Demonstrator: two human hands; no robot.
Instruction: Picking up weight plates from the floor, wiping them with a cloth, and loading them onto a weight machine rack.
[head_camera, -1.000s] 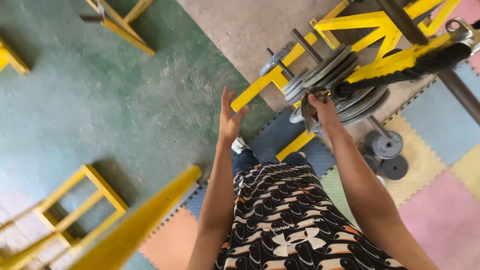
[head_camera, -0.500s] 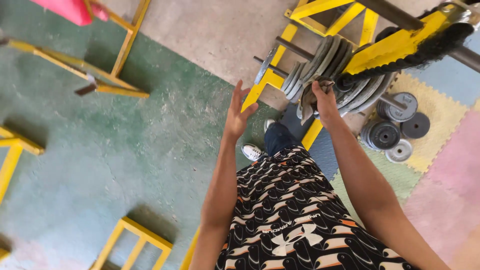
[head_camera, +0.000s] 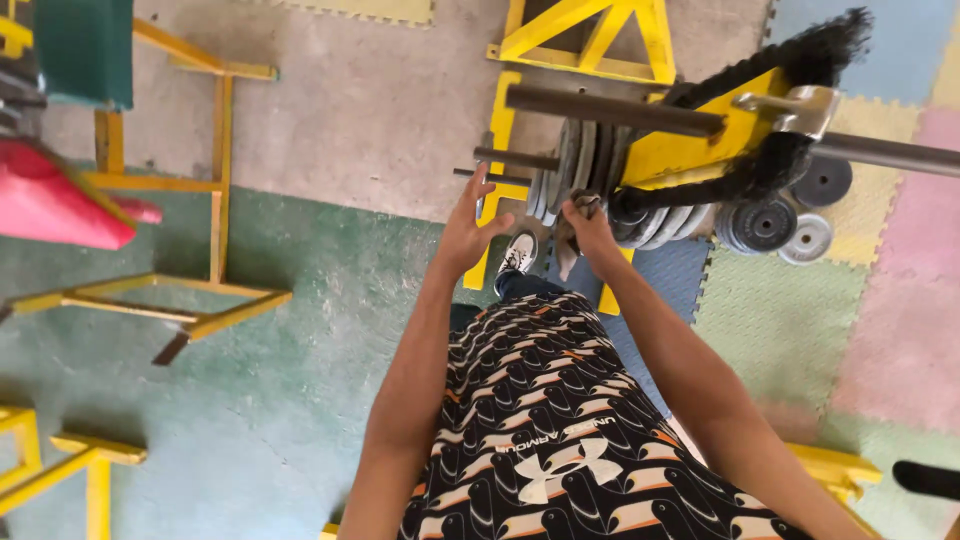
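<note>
Several grey weight plates (head_camera: 580, 165) hang on the pegs of a yellow steel rack (head_camera: 600, 45). My right hand (head_camera: 590, 225) grips the lower rim of one of these plates. My left hand (head_camera: 468, 228) is raised beside the stack with its fingers spread, holding nothing, close to two bare dark pegs (head_camera: 510, 160). A long steel bar (head_camera: 880, 152) with a yellow bracket (head_camera: 700, 140) and black padding crosses above the plates. My white shoe (head_camera: 517, 252) stands on the floor below my hands.
Loose round plates (head_camera: 770, 225) lie on coloured foam floor tiles at the right. Yellow bench frames (head_camera: 180, 300) stand on the green floor at the left, with a red pad (head_camera: 55, 205) and a green pad (head_camera: 85, 50).
The view has swung so the rack sits higher and more central. My right hand stays on the plate's rim; my left hand remains open beside the stack.
</note>
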